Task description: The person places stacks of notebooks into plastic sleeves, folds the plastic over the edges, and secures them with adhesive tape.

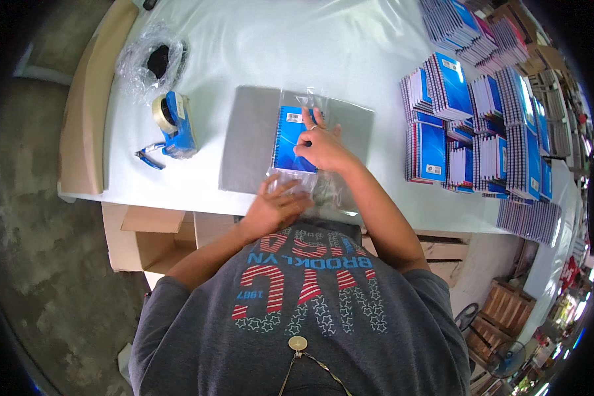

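Note:
A blue spiral notebook (pixel 287 155) lies in a clear plastic sleeve (pixel 294 96) on a grey flat sheet (pixel 247 138). My right hand (pixel 325 146) rests over the notebook's right side, fingers stretched toward its far end and the thumb apart on the cover. At the notebook's near end, my left hand (pixel 280 206) lies over the loose end of the plastic, its fingers spread. Whether the left fingertips pinch any of the film is hard to make out.
Left of the sheet stand a blue tape dispenser (pixel 179 129) and blue-handled pliers (pixel 150 157). Behind them lies crumpled clear plastic (pixel 135 63). Stacked spiral notebooks (pixel 452 86) fill the table's right side. Cardboard (pixel 89 112) lines the left edge; an open carton (pixel 142 237) sits below.

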Action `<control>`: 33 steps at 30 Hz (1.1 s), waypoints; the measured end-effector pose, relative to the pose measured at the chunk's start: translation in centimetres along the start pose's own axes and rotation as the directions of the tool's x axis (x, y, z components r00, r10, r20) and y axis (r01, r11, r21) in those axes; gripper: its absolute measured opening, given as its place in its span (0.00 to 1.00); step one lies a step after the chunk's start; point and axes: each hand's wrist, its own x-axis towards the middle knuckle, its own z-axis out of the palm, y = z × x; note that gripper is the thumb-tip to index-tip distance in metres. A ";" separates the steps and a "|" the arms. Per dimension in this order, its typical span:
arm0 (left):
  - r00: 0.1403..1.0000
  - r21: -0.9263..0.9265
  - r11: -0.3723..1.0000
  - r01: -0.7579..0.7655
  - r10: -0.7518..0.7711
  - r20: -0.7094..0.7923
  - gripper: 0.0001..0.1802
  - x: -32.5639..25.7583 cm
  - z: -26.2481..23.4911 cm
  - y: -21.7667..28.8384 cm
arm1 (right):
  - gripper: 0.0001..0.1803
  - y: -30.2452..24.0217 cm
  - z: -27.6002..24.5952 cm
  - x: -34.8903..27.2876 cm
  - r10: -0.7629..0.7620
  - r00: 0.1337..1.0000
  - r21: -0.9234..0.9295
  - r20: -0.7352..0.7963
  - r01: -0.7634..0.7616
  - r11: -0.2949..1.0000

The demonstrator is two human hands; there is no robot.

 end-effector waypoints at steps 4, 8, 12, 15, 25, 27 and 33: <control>0.758 -0.056 0.879 0.474 -0.440 -0.482 0.19 0.2 -5.3 -3.3 | 0.06 -0.8 -0.4 -0.3 0.050 0.999 -0.096 0.001 -0.050 0.994; 0.153 -0.274 0.404 0.873 -0.759 -0.633 0.21 -3.5 -9.8 -10.8 | 0.04 -0.2 -0.4 0.0 -0.002 1.000 -0.123 0.014 0.004 0.992; -0.103 -0.691 -0.145 0.709 -0.989 0.102 0.20 -5.9 -12.2 -16.7 | 0.17 0.3 0.0 0.4 -0.028 0.996 -0.163 -0.087 0.014 0.987; -0.181 -0.617 -0.302 0.727 -0.951 0.251 0.16 -6.6 -13.2 -17.6 | 0.31 -0.3 0.2 0.2 -0.056 0.985 -0.169 -0.164 0.028 0.985; 0.260 -0.973 -0.073 0.218 -0.957 0.130 0.14 -14.2 -8.4 -13.1 | 0.40 -0.3 0.4 -0.2 -0.094 0.971 -0.140 -0.221 0.064 0.988; 0.020 -0.694 0.079 0.716 -0.995 -0.093 0.12 -14.8 -8.3 -14.1 | 0.40 -1.1 0.4 -0.4 -0.084 0.975 -0.154 -0.204 0.052 0.987; 0.246 -0.776 0.343 0.530 -0.937 -0.246 0.13 -1.5 -12.6 -11.7 | 0.39 -0.1 -0.3 -0.6 -0.044 0.976 -0.171 -0.214 0.007 0.985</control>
